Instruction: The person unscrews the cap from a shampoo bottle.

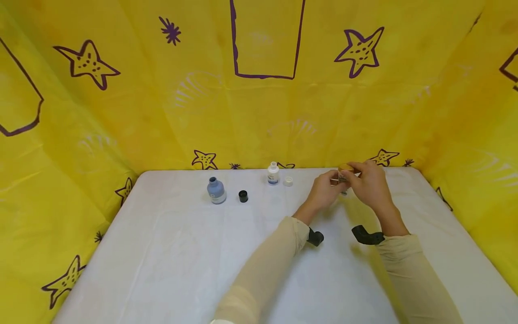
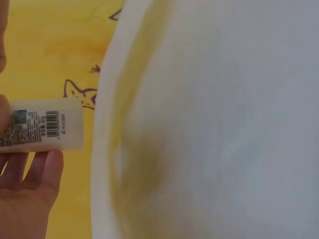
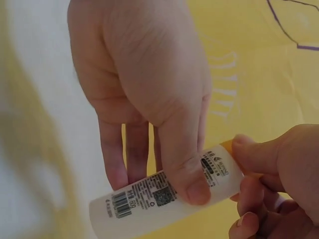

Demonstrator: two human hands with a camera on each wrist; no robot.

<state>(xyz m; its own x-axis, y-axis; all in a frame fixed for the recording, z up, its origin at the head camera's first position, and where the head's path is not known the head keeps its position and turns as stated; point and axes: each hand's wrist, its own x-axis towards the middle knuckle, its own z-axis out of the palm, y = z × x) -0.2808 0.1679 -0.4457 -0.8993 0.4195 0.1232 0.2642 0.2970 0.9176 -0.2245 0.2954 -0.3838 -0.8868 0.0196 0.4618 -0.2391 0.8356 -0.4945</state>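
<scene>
Toward the table's far right side, my left hand [image 1: 327, 191] grips the body of a small whitish bottle [image 3: 149, 199] with a printed label and barcode. Its thumb presses across the label, and its fingers lie along the opposite side. My right hand [image 1: 370, 182] pinches the yellow cap [image 3: 228, 146] at the bottle's other end, with fingertips right at the cap's edge. In the left wrist view the bottle's base [image 2: 74, 124] points right and the cap is out of frame. Both hands are up over the far table edge.
On the white table [image 1: 174, 261] stand an uncapped blue-grey bottle [image 1: 216, 192] and an uncapped white bottle [image 1: 273, 174]. A black cap [image 1: 243, 196] lies beside the first, a white cap [image 1: 288, 181] beside the second. Yellow patterned cloth [image 1: 259, 117] hangs behind and at both sides.
</scene>
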